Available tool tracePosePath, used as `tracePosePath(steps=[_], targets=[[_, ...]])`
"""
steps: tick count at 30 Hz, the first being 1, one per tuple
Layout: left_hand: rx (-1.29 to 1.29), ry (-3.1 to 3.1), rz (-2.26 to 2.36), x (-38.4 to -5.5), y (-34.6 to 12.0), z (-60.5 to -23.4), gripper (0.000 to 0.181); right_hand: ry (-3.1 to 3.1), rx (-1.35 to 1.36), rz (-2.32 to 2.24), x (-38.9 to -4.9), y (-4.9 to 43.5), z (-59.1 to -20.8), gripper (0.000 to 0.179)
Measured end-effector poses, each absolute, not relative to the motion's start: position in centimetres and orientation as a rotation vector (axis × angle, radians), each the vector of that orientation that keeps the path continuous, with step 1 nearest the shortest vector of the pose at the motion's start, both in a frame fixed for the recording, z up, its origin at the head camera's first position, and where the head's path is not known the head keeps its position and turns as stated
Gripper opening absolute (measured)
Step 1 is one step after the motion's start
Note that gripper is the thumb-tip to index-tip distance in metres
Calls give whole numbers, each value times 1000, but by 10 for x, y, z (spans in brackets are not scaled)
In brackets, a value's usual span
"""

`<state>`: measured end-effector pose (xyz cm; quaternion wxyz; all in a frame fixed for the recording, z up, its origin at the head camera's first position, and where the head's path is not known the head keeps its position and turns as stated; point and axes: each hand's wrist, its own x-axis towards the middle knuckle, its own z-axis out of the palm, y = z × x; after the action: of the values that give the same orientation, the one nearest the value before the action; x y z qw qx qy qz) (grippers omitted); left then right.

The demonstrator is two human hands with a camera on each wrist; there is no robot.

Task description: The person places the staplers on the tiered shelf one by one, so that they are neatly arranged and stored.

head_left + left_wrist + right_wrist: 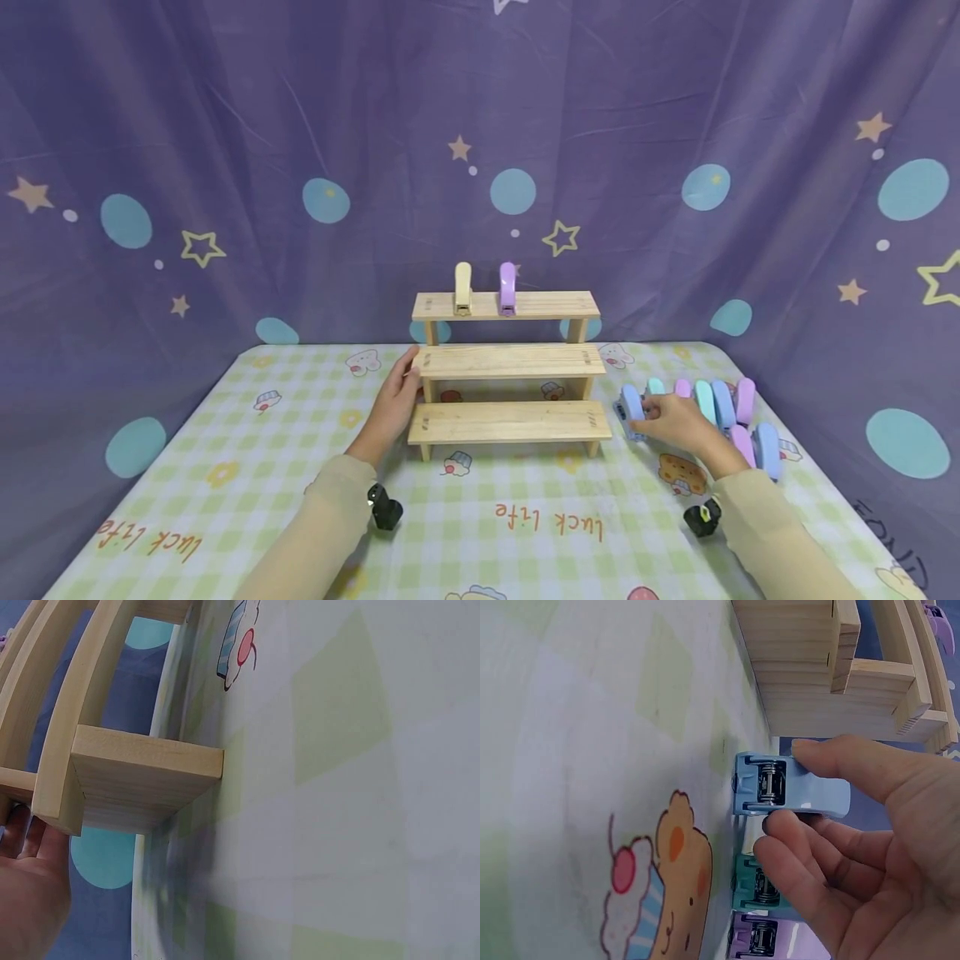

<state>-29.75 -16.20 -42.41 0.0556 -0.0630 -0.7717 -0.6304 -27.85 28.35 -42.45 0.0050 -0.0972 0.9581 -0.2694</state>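
My right hand (678, 423) pinches a light blue stapler (817, 789) between thumb and fingers, to the right of a three-tier wooden display rack (510, 422). In the right wrist view its spring mechanism faces the camera, and its base is close over the tablecloth. A green stapler (759, 883) and a purple stapler (799, 939) stand just past that hand. At the rack's left side, my left hand (392, 408) holds the end of the middle tier; in the left wrist view the fingertips are partly hidden behind the wood.
A cream stapler (462, 287) and a purple one (507, 287) stand on the top tier. Several more staplers, among them a blue one (767, 450), are grouped at the table's right. A checked tablecloth (247, 492) covers the table, with a purple curtain (405, 108) behind it.
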Motion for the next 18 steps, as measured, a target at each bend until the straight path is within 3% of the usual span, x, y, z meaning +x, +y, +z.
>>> tracePosePath(steps=[18], targets=[[-221, -2335, -1888, -296, -162, -425, 51, 2959, -213, -897, -276, 281, -431, 42]])
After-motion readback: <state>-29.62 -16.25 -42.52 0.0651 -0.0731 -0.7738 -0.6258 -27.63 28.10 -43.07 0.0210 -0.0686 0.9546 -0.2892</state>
